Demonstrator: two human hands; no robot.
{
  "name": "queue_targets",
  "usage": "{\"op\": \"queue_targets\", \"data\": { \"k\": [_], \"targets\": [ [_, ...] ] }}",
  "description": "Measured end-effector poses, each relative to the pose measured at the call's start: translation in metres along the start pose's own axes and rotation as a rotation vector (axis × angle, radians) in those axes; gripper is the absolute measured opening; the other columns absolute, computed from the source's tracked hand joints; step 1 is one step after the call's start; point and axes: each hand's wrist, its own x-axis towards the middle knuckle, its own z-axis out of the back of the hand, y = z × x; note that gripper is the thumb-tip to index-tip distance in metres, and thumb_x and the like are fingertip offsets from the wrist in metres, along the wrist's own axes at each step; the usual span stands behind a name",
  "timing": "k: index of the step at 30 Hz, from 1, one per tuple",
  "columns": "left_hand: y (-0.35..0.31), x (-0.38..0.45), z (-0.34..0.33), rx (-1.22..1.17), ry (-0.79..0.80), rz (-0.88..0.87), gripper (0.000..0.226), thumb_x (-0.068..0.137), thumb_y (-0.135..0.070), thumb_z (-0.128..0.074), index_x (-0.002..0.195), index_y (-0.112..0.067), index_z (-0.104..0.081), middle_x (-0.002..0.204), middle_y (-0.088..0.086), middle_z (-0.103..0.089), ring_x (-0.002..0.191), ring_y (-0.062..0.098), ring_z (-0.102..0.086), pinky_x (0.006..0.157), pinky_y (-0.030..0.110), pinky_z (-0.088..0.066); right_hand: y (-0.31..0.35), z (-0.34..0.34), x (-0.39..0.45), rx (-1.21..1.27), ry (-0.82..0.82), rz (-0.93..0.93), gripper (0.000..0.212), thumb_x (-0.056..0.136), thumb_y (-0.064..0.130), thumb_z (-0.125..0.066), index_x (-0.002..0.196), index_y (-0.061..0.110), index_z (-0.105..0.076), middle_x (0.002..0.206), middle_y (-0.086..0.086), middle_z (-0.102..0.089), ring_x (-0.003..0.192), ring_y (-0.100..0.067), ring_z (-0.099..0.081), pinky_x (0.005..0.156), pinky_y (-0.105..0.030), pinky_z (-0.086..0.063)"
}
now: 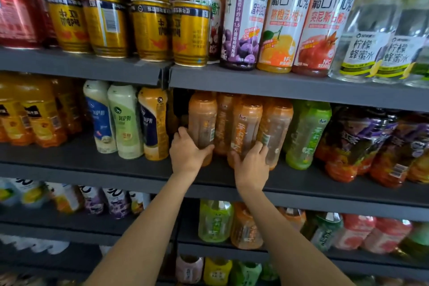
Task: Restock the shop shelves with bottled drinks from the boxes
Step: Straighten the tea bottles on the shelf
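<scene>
Several orange-labelled tea bottles stand together on the middle grey shelf (130,169). My left hand (185,152) grips the lower part of the leftmost orange bottle (201,118), fingers curled round its left side and thumb across its front. My right hand (251,165) wraps the lower part of another orange bottle (246,123), with fingers reaching onto the bottle to its right (276,123). Both bottles stand upright on the shelf, their caps hidden under the shelf above. No box is in view.
A green bottle (308,132) stands just right of the orange ones; milk-drink bottles (125,121) stand to the left. Gold cans (190,32) and juice bottles (283,30) fill the upper shelf. A dark gap lies behind the left orange bottle. Lower shelves hold more bottles.
</scene>
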Motion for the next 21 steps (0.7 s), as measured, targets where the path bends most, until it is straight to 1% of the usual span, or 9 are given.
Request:
{"op": "queue_targets", "data": {
  "k": [4,7,9,11,13,15,18,19,21],
  "targets": [
    [0.011,-0.008,0.010,0.039,-0.077,0.065,0.092,0.067,-0.044,-0.077,0.135,-0.005,-0.029,0.129,0.018,-0.037,0.123,0.035,-0.036,0.100,0.042,-0.032,0.007,-0.002,-0.004,0.205,-0.128,-0.076,0.052,0.085,0.024,-0.065,0.124,0.004,-0.037,0.125,-0.015,-0.035,0.106,-0.038,-0.053,0.080,-0.047,-0.052],
    [0.014,-0.005,0.014,0.052,-0.036,0.048,0.089,0.068,-0.043,-0.076,0.135,-0.008,-0.029,0.132,0.016,-0.036,0.126,0.034,-0.033,0.103,0.041,-0.030,0.014,-0.001,-0.015,0.348,-0.226,0.132,0.041,0.084,0.012,-0.065,0.119,0.002,-0.045,0.121,-0.014,-0.041,0.106,-0.033,-0.054,0.083,-0.041,-0.052],
    [0.013,-0.005,0.015,0.043,-0.019,0.056,0.086,0.069,-0.042,-0.076,0.134,-0.009,-0.031,0.133,0.014,-0.040,0.125,0.035,-0.034,0.103,0.041,-0.030,0.021,-0.001,-0.020,0.317,-0.133,0.286,0.039,0.088,0.013,-0.059,0.123,0.002,-0.045,0.123,-0.013,-0.045,0.108,-0.029,-0.054,0.084,-0.036,-0.051],
    [0.014,-0.007,0.013,-0.036,-0.012,0.057,0.079,0.069,-0.039,-0.076,0.130,-0.011,-0.035,0.130,0.011,-0.048,0.121,0.036,-0.038,0.100,0.042,-0.033,0.032,-0.002,-0.016,0.202,0.036,0.344,0.050,0.092,0.019,-0.054,0.135,0.003,-0.034,0.136,-0.011,-0.041,0.116,-0.026,-0.052,0.087,-0.032,-0.047],
    [0.018,-0.004,0.014,-0.135,0.041,0.060,0.076,0.069,-0.035,-0.076,0.129,-0.014,-0.034,0.127,0.010,-0.051,0.122,0.035,-0.037,0.100,0.042,-0.034,0.044,-0.003,-0.010,0.077,0.141,0.306,0.060,0.095,0.022,-0.049,0.144,0.003,-0.019,0.146,-0.011,-0.031,0.121,-0.026,-0.050,0.089,-0.032,-0.046],
    [0.025,0.001,0.020,-0.220,0.156,0.043,0.079,0.071,-0.029,-0.075,0.135,-0.017,-0.029,0.130,0.009,-0.047,0.127,0.032,-0.032,0.107,0.041,-0.031,0.053,-0.006,-0.008,0.008,0.189,0.249,0.068,0.096,0.022,-0.047,0.147,0.002,-0.006,0.151,-0.013,-0.021,0.119,-0.029,-0.051,0.088,-0.035,-0.046],
    [0.033,0.008,0.034,-0.316,0.304,-0.002,0.079,0.074,-0.021,-0.075,0.138,-0.016,-0.030,0.131,0.007,-0.049,0.126,0.026,-0.040,0.106,0.037,-0.035,0.061,-0.014,-0.008,-0.036,0.248,0.180,0.077,0.095,0.021,-0.048,0.147,-0.001,0.006,0.155,-0.017,-0.004,0.112,-0.032,-0.056,0.083,-0.035,-0.047],
    [0.035,0.007,0.037,-0.307,0.309,-0.032,0.076,0.072,-0.023,-0.077,0.135,-0.015,-0.036,0.128,0.006,-0.052,0.123,0.024,-0.045,0.103,0.035,-0.037,0.062,-0.018,-0.008,-0.028,0.250,0.165,0.080,0.094,0.019,-0.049,0.146,-0.002,0.008,0.155,-0.019,0.000,0.109,-0.032,-0.058,0.081,-0.034,-0.048],
    [0.037,0.007,0.039,-0.198,0.228,-0.089,0.075,0.062,-0.040,-0.079,0.124,-0.015,-0.046,0.121,0.007,-0.056,0.116,0.026,-0.049,0.099,0.039,-0.040,0.066,-0.024,-0.007,-0.004,0.247,0.146,0.085,0.092,0.015,-0.053,0.145,-0.004,0.012,0.154,-0.021,0.003,0.108,-0.032,-0.059,0.080,-0.033,-0.048]
  ]
}}
